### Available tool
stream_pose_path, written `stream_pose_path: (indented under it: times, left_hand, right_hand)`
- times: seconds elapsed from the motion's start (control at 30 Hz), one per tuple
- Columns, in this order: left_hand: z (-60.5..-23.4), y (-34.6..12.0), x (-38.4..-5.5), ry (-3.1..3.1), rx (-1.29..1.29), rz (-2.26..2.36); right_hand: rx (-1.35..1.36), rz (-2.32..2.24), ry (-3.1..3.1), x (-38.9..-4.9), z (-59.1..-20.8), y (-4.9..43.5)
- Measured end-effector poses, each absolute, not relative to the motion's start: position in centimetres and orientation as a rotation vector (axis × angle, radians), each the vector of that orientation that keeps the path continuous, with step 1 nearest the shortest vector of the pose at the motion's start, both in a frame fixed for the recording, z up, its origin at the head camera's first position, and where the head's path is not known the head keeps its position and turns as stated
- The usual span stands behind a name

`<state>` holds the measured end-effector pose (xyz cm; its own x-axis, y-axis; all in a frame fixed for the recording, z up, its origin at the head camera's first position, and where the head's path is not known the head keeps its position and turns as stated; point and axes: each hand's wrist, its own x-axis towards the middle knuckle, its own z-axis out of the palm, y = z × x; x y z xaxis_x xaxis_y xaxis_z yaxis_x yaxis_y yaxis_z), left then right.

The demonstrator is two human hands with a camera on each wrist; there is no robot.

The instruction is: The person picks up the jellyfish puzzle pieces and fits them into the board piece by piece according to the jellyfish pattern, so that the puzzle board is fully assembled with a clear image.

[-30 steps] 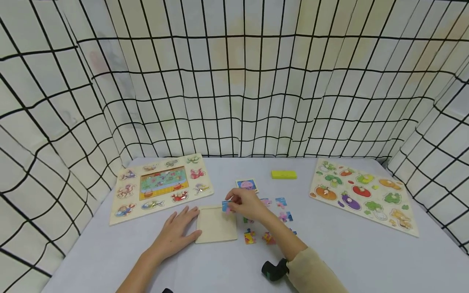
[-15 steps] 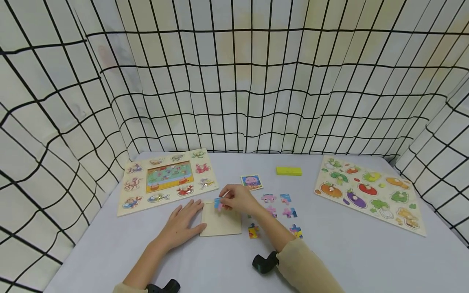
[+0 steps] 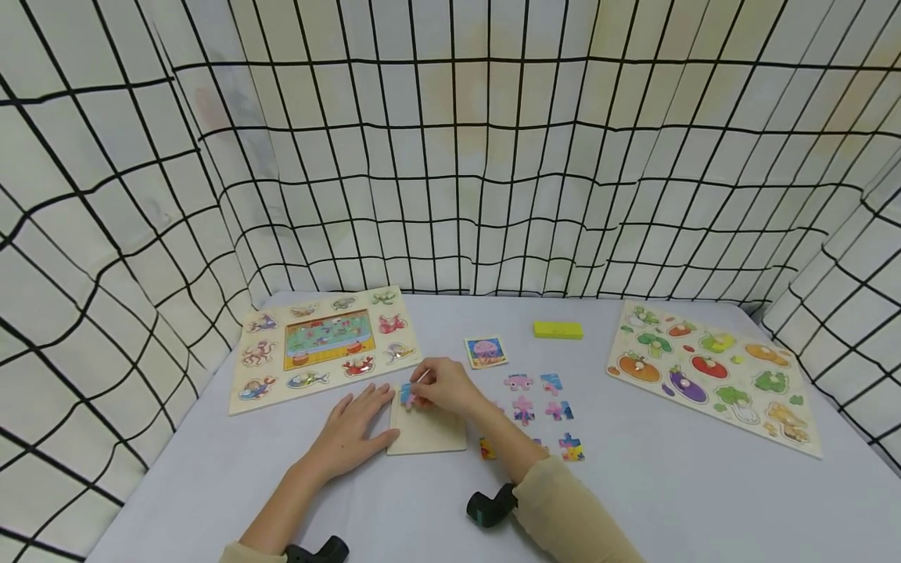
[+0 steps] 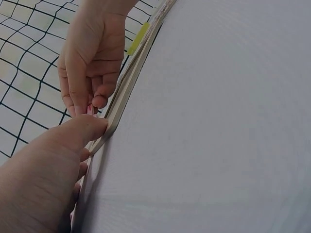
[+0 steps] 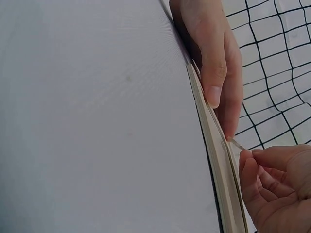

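Over the upper left corner of a plain wooden puzzle tray (image 3: pixel 431 439), my right hand (image 3: pixel 446 385) pinches a blue-and-pink jigsaw piece (image 3: pixel 406 397) between thumb and fingers. The piece is tilted, with its near edge low over the tray; contact with the tray floor cannot be told. My left hand (image 3: pixel 352 434) lies spread beside the tray, its thumb resting on the tray's left edge. In the left wrist view, a sliver of the pinched piece (image 4: pixel 90 109) shows beneath the right fingertips. Several loose jigsaw pieces (image 3: pixel 523 410) lie to the right, some partly hidden by the right forearm.
A sea-animal puzzle board (image 3: pixel 271 379) lies at the back left, and a vegetable puzzle board (image 3: pixel 658 363) at the right. Behind the tray are a small octopus picture tile (image 3: pixel 486 353) and a yellow block (image 3: pixel 558 330). Black netting (image 3: pixel 479 223) walls the table's back and sides.
My right hand has carried the jigsaw piece leftward across the tray to its upper left corner and lowered it. The left hand has kept its place at the tray's edge.
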<state>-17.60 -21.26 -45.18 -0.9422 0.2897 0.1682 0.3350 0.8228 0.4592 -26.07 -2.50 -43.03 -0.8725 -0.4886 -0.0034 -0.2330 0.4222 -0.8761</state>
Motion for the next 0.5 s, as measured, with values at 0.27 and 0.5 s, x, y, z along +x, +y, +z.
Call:
stream_pose_path:
  times: [0.27,0.5]
  left_hand:
    - [-45.40,-21.26,-17.65,-2.872,-0.526,-0.754]
    - [-45.40,-21.31,-17.54,-2.870,-0.531,-0.767]
  right_hand:
    - [-0.586,-1.484,2.389,-25.96,-43.43,-3.01]
    - [-0.580,-1.447,2.466,-25.80,-43.81,-3.33]
